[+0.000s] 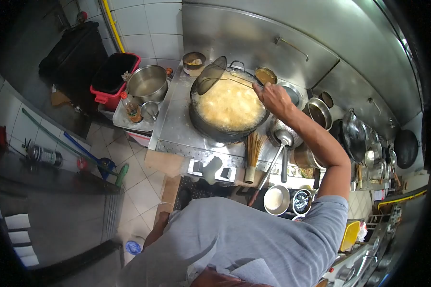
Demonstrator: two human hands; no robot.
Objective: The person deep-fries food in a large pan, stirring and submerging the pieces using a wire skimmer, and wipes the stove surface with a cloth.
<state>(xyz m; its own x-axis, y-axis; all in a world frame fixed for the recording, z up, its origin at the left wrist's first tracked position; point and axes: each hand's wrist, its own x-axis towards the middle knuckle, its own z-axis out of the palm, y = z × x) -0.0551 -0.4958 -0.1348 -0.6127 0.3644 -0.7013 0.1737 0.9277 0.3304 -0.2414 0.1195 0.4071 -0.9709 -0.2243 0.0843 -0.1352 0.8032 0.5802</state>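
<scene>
My right hand [275,99] is closed around the thin handle of a wire-mesh strainer [210,77]. The strainer's round, dark mesh is tilted over the far left rim of a large black wok [198,125]. Pale yellow, foaming oil [231,104] fills the wok, and lumps show in the froth. My right arm reaches across from the right. Low at my left side, only part of my left hand or forearm [159,225] shows beside my shirt; its fingers are hidden.
A bamboo brush [252,158] and a long-handled ladle [283,137] lie at the stove's front edge. Left stand a steel pot [147,82], a sauce bottle [131,108] and a red bin [98,96]. Pans [354,134] hang at right. Two small pots [276,200] stand near my body.
</scene>
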